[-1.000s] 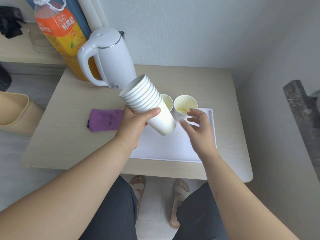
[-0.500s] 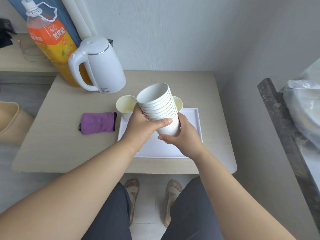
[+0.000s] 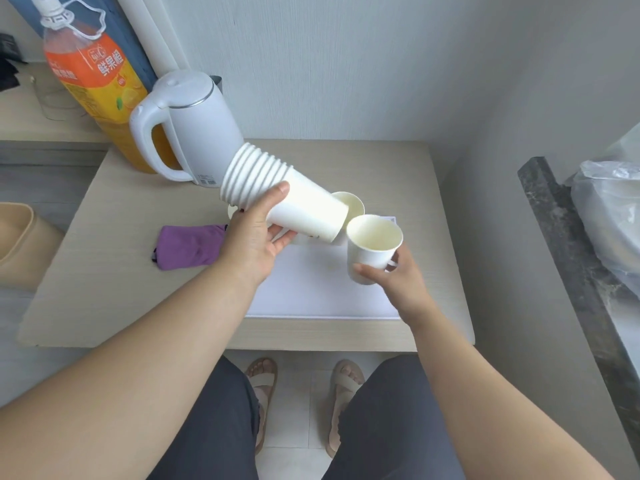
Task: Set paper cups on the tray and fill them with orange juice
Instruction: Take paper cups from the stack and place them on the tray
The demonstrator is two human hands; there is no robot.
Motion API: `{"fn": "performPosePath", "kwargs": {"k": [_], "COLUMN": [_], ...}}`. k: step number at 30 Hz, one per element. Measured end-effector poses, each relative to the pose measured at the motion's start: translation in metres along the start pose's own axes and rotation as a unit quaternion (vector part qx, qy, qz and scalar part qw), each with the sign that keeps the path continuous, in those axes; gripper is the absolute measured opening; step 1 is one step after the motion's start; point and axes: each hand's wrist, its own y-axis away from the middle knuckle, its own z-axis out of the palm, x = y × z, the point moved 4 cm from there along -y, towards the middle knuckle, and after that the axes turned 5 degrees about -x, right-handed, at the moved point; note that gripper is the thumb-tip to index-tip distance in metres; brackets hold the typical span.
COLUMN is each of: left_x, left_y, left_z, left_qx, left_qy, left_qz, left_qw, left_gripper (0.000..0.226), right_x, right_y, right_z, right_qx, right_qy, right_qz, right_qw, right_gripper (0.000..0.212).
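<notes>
My left hand grips a tilted stack of white paper cups, rims pointing up-left, held above the white tray. My right hand holds a single empty paper cup upright, just off the stack's base, above the tray's right side. Behind the stack one cup stands at the tray's far edge; another cup's rim peeks out behind my left hand. A large orange juice bottle stands at the back left, behind the kettle.
A white electric kettle stands at the table's back left. A purple cloth pouch lies left of the tray. A dark stone counter with a plastic bag is on the right. My sandalled feet show under the table.
My right hand pulled one cup off the bottom of the stack and now holds it apart, to the right. My left hand tilted the stack to the left.
</notes>
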Motion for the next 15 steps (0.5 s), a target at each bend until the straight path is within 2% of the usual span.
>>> {"fn": "performPosePath", "kwargs": {"k": [5,8,15], "left_x": [-0.002,-0.001,-0.002], "left_y": [-0.006,-0.01,-0.019], "left_z": [-0.014,-0.022,-0.036], "left_qx": [0.008,0.007,0.008], "left_qy": [-0.019,-0.033,-0.045], "left_qz": [0.005,0.011,0.025], "left_qw": [1.0,0.999,0.999], "left_gripper": [0.044,0.042,0.05], "right_x": [0.01,0.014,0.025], "right_y": [-0.037,-0.055,-0.074], "right_z": [-0.021,-0.029,-0.028], "right_qx": [0.08,0.116,0.127], "right_qy": [-0.036,0.003,0.023], "right_qz": [0.007,0.013,0.024], "right_qw": [0.996,0.993,0.991], "right_gripper": [0.067,0.076,0.073]}}
